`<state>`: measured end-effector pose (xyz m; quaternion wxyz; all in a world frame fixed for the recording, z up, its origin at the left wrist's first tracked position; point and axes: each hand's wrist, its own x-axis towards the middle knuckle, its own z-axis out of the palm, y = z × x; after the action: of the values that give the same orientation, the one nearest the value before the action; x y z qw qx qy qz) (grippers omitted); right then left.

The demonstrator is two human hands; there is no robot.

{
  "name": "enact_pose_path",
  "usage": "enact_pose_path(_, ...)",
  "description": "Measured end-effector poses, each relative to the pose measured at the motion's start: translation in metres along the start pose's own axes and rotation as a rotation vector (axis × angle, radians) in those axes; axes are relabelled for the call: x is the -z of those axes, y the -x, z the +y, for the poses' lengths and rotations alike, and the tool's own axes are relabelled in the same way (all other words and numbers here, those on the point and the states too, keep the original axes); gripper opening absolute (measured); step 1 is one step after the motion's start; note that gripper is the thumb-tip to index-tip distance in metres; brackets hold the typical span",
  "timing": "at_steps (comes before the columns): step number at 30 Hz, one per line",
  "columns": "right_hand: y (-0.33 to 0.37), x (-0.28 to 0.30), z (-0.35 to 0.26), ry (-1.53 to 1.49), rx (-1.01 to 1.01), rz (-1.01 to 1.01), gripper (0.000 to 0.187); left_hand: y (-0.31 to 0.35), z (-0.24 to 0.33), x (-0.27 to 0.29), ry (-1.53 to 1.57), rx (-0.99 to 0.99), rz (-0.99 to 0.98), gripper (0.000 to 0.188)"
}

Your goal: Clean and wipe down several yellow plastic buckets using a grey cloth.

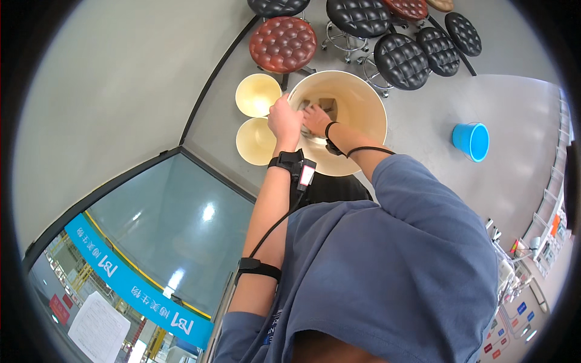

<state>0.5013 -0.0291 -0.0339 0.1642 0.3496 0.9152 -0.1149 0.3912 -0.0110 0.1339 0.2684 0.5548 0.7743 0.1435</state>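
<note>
A large cream bin [369, 124] stands on the floor in front of me, its mouth facing up. My left hand [284, 125] is closed round the bin's left rim. Inside the bin, my right hand [316, 120] reaches down with its fingers stretched apart. Its fingertips are at some brownish, flat-sided pieces [328, 106] on the bottom. What these pieces are cannot be made out, and the hand partly covers them.
Two smaller cream bins [258, 95] [254, 142] stand left of the large one. Beyond are several round tufted stools, including a red one [283, 44] and a black one [401, 62]. A blue bucket [471, 142] stands at right. A glass panel [175, 212] is at lower left.
</note>
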Motion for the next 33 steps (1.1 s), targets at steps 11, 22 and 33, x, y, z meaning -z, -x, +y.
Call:
enact_pose_path(11, 0.021, 0.013, 0.005, -0.906, -0.665, -0.533, 0.046, 0.001, -0.002, 0.013, 0.065, 0.115, 0.008, 0.034)
enact_pose_path(22, -0.027, 0.007, 0.031, -1.369, -0.696, -0.353, 0.044, 0.008, 0.013, 0.010, 0.048, 0.072, 0.039, 0.035)
enact_pose_path(33, -0.018, -0.009, 0.007, -0.942, -0.391, -0.388, 0.054, 0.005, 0.008, 0.003, 0.061, 0.028, 0.059, 0.035)
